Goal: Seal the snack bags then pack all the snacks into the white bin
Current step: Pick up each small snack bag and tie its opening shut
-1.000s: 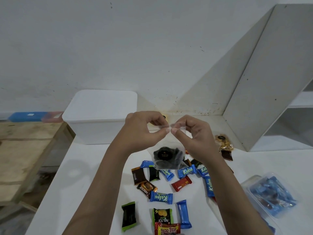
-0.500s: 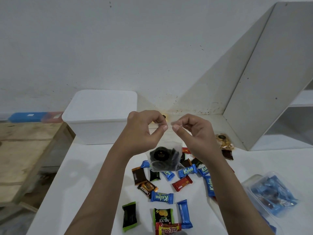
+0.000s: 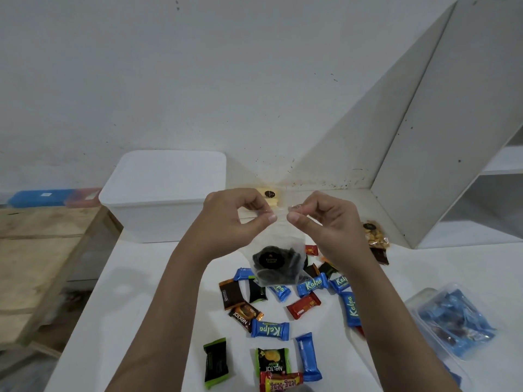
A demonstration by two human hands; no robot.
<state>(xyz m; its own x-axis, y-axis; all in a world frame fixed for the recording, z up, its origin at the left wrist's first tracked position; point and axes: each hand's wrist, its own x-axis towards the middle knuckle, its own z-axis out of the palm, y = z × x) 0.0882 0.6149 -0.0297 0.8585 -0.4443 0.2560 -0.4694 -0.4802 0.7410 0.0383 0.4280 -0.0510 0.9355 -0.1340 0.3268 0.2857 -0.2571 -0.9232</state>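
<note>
I hold a clear zip bag [image 3: 276, 264] with dark snacks up above the table. My left hand [image 3: 235, 222] pinches the bag's top strip at the left, and my right hand [image 3: 325, 224] pinches it at the right, a small gap between the thumbs. The white bin [image 3: 158, 213] stands at the back left with its opening up. Several wrapped snacks [image 3: 270, 329] lie scattered on the white table [image 3: 119, 321] under my arms. A bag of nuts [image 3: 376, 237] lies at the right, and a bag with pale snacks [image 3: 268, 198] shows behind my fingers.
A clear plastic container [image 3: 452, 321] of blue-wrapped candies sits at the right front. A white slanted panel and shelf [image 3: 452, 137] stand at the back right. A wooden surface [image 3: 36, 264] lies lower, past the table's left edge.
Both hands stay at the bag's top strip and have drawn slightly apart along it. The bag hangs in much the same place.
</note>
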